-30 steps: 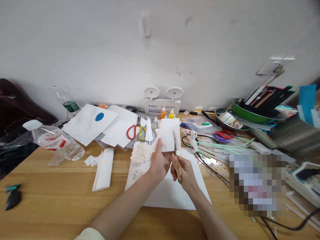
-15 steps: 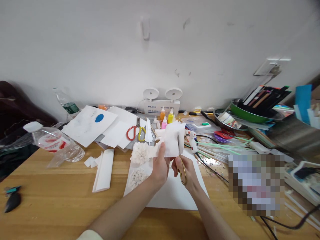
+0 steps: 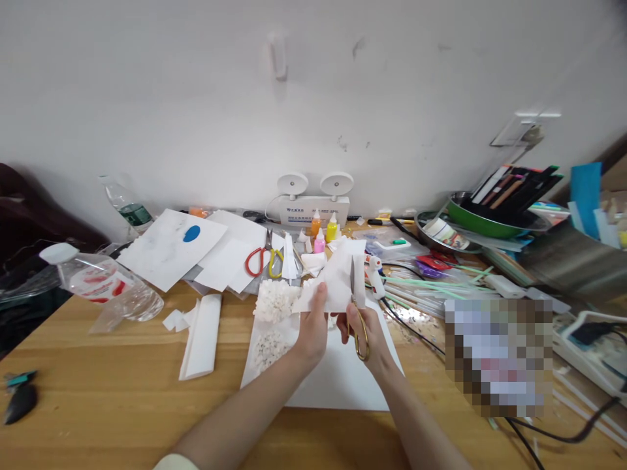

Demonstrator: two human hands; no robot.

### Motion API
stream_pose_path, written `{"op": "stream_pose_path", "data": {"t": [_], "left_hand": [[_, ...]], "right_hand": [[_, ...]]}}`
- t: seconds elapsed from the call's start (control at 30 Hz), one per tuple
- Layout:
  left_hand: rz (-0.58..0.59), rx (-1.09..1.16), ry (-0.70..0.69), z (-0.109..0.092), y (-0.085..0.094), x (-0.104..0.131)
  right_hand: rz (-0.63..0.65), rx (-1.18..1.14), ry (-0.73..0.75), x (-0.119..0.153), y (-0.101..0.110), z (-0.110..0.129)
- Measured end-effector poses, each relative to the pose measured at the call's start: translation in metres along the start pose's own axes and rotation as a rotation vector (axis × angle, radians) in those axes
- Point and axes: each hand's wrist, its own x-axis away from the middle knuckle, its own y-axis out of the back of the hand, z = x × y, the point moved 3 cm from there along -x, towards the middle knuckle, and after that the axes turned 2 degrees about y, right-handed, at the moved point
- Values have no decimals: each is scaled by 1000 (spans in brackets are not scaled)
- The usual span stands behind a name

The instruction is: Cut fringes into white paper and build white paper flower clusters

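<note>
Fingers of the left hand (image 3: 312, 336) pinch a paper piece (image 3: 330, 281); those of the right hand (image 3: 376, 336) grip gold-handled scissors (image 3: 366, 343). On the wooden table (image 3: 112, 398) lies a white sheet (image 3: 337, 388); above its far end is the paper piece, scissor blades near its right edge.

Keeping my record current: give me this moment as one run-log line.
left hand: holds white paper | right hand: grips gold-handled scissors | contact: scissors at paper's right part | below: larger white sheet on wooden table
</note>
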Motion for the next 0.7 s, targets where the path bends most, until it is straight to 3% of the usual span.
{"op": "stream_pose_path", "data": {"t": [0.27, 0.7], "left_hand": [[84, -3, 20, -1, -3, 1], [-18, 29, -3, 4, 5, -3]], "right_hand": [[-37, -12, -41, 0, 0, 7], [-64, -27, -91, 0, -1, 4]]}}
